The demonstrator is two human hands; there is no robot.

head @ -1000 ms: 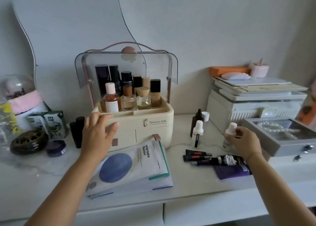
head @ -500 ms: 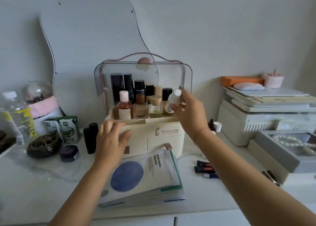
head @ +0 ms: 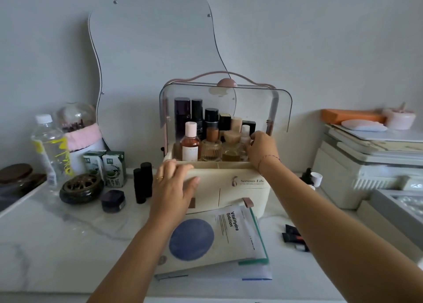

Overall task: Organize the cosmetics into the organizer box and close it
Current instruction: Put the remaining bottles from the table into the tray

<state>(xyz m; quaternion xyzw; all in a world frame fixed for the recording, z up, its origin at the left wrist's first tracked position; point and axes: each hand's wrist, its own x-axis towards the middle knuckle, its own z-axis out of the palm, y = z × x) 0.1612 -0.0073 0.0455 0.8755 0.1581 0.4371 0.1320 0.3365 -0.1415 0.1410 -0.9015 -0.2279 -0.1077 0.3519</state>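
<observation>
The cream organizer box [head: 242, 188] stands at the middle of the white counter, its clear lid [head: 258, 99] swung up. Several bottles fill its top tray. My right hand [head: 261, 148] reaches into the tray's right end and holds a small white-capped bottle [head: 245, 134] among the others. My left hand [head: 174, 186] rests flat against the box's front left corner. A stack of sheet-mask packets [head: 219, 241] lies in front of the box. Small dark tubes [head: 294, 236] lie right of my right forearm.
Two black tubes [head: 143, 181], a dark jar [head: 113, 200], a brown dish [head: 81, 188], milk cartons [head: 109, 167] and a water bottle [head: 50, 147] stand at left. A dropper bottle [head: 306, 176], white storage boxes [head: 370, 165] and a grey jewellery case [head: 398, 211] are at right. A wavy mirror [head: 155, 50] leans behind.
My right hand lifted the small white-capped bottle from the counter at right, carried it over the box, and lowered it into the tray's right end. The left hand stayed on the box.
</observation>
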